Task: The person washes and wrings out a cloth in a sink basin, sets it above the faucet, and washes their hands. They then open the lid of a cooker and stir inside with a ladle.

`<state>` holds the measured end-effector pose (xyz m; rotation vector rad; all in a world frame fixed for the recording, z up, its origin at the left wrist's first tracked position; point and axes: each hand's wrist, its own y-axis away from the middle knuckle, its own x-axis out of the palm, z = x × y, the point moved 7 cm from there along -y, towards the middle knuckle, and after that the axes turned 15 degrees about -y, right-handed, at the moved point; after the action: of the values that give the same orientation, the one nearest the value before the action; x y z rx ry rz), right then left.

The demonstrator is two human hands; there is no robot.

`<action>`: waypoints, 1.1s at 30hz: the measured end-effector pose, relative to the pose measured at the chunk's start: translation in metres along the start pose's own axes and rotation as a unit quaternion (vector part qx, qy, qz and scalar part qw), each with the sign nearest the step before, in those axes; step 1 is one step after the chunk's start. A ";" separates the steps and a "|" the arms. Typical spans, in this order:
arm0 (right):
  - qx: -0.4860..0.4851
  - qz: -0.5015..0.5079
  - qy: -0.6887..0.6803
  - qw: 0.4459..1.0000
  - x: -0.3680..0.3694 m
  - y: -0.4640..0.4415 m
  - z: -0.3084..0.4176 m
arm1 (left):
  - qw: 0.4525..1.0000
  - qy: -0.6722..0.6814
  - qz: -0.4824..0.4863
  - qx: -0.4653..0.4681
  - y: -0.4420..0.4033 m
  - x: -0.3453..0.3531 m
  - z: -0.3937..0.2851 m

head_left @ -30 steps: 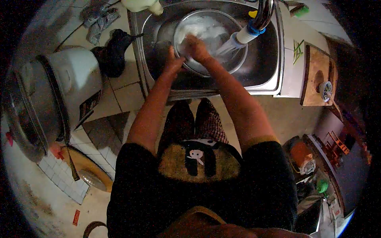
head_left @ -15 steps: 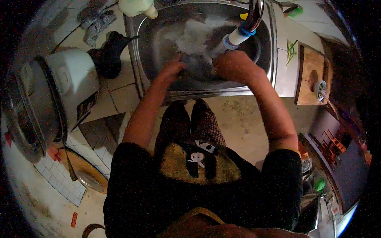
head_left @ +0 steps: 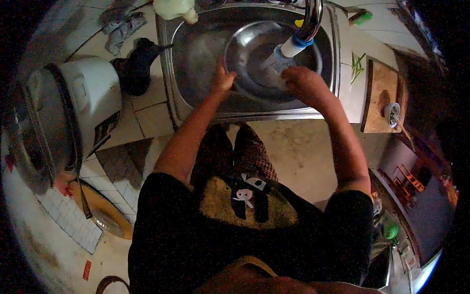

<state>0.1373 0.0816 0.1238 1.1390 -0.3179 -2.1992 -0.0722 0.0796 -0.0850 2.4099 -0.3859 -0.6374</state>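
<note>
In the sink stands a wide, shiny metal basin under the faucet, which has a white and blue nozzle. Clear water seems to run from the nozzle into the basin. My left hand grips the basin's left rim, thumb on the near side. Inside the basin, just right of the stream, my right hand is closed with its fingers curled. Whatever those fingers hold, if anything, is hidden by the hand and blur.
Left of the sink are a dark cloth, a grey rag and a large white appliance. A pale green bottle stands at the back rim. On the right lie green stalks and a wooden board with a small bowl.
White, foamy water spread over the sink has gone from view. The basin now shows clearly, with my left hand on its rim. My right hand has moved slightly right and down.
</note>
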 end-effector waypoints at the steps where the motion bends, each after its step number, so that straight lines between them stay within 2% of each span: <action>1: -0.041 -0.052 -0.063 0.996 0.006 -0.003 -0.006 | 0.995 -0.080 -0.053 -0.012 0.005 -0.017 -0.005; 2: -0.066 -0.089 -0.121 0.986 0.017 -0.008 -0.016 | 0.995 -0.081 -0.053 -0.012 0.010 -0.023 -0.010; 3: -0.066 -0.089 -0.122 0.986 0.031 -0.014 -0.023 | 0.990 -0.107 -0.086 0.023 0.018 -0.032 -0.019; 5: -0.089 -0.185 -0.236 0.950 0.041 -0.024 -0.032 | 0.982 -0.132 -0.119 0.058 0.017 -0.039 -0.014; 7: -0.069 -0.193 -0.271 0.941 0.054 -0.031 -0.037 | 0.962 -0.177 -0.167 0.125 0.011 -0.042 -0.012; 8: -0.006 -0.190 -0.420 0.887 0.063 -0.034 -0.042 | 0.962 -0.177 -0.167 0.125 0.010 -0.042 -0.009; 9: 0.056 -0.182 -0.557 0.808 0.075 -0.036 -0.046 | 0.965 -0.159 -0.171 0.121 0.009 -0.043 -0.005; 10: 0.056 -0.181 -0.558 0.808 0.085 -0.041 -0.047 | 0.967 -0.141 -0.175 0.117 0.010 -0.045 -0.005; 12: 0.036 -0.207 -0.686 0.697 0.105 -0.053 -0.055 | 0.952 -0.169 -0.213 0.139 0.024 -0.057 -0.027; 14: 0.017 -0.197 -0.704 0.682 0.113 -0.063 -0.040 | 0.935 -0.198 -0.250 0.158 0.039 -0.068 -0.048; 16: -0.001 -0.185 -0.723 0.665 0.118 -0.072 -0.013 | 0.958 0.086 -0.195 0.190 0.046 -0.069 -0.057; 17: -0.008 -0.168 -0.739 0.652 0.116 -0.074 0.011 | 0.958 0.085 -0.196 0.190 0.050 -0.070 -0.064; 18: -0.016 -0.151 -0.755 0.638 0.117 -0.079 0.032 | 0.942 0.280 -0.127 0.136 0.050 -0.064 -0.060; 19: -0.038 -0.146 -0.737 0.658 0.121 -0.090 0.048 | 0.882 0.463 -0.051 0.075 0.051 -0.055 -0.055; 20: -0.060 -0.142 -0.719 0.678 0.125 -0.103 0.062 | 0.823 0.553 0.031 0.130 0.057 -0.052 -0.062; 21: -0.061 -0.141 -0.720 0.677 0.132 -0.116 0.073 | 0.823 0.552 0.030 0.130 0.053 -0.052 -0.052; 22: -0.125 -0.262 -0.569 0.770 0.119 -0.120 0.083 | 0.797 0.587 0.047 0.137 0.043 -0.049 -0.040; 23: -0.183 -0.370 -0.388 0.824 0.108 -0.118 0.095 | 0.768 0.621 0.064 0.144 0.033 -0.048 -0.025; 24: -0.171 -0.340 -0.382 0.842 0.104 -0.125 0.102 | 0.781 0.584 0.061 0.213 0.028 -0.059 -0.011; 25: -0.172 -0.339 -0.383 0.842 0.108 -0.133 0.100 | 0.781 0.584 0.060 0.213 0.044 -0.061 -0.024; 26: -0.209 -0.350 -0.387 0.827 0.114 -0.140 0.098 | 0.878 0.410 -0.062 0.239 0.075 -0.074 -0.048; 27: -0.244 -0.362 -0.389 0.811 0.122 -0.145 0.096 | 0.908 0.313 -0.118 0.251 0.076 -0.081 -0.042; 28: -0.240 -0.225 -0.557 0.762 0.151 -0.159 0.090 | 0.927 0.214 -0.178 0.252 0.077 -0.088 -0.035; 29: -0.240 -0.225 -0.557 0.763 0.151 -0.153 0.094 | 0.866 0.440 -0.063 0.227 0.036 -0.077 0.021; 30: -0.250 -0.202 -0.542 0.776 0.153 -0.142 0.106 | 0.744 0.639 0.055 0.187 0.014 -0.065 0.049; 31: -0.257 -0.179 -0.528 0.789 0.157 -0.134 0.114 | 0.742 0.642 0.052 0.186 0.022 -0.064 0.043; 32: -0.261 -0.230 -0.511 0.786 0.169 -0.138 0.101 | 0.813 0.573 -0.042 0.101 0.034 -0.066 0.042; 33: -0.260 -0.229 -0.511 0.787 0.175 -0.141 0.102 | 0.840 0.535 -0.090 0.005 0.039 -0.068 0.042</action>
<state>-0.0782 0.0720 0.0048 -0.4161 0.1751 -2.8882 -0.1558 0.0570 -0.0663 2.4011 0.3212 0.6806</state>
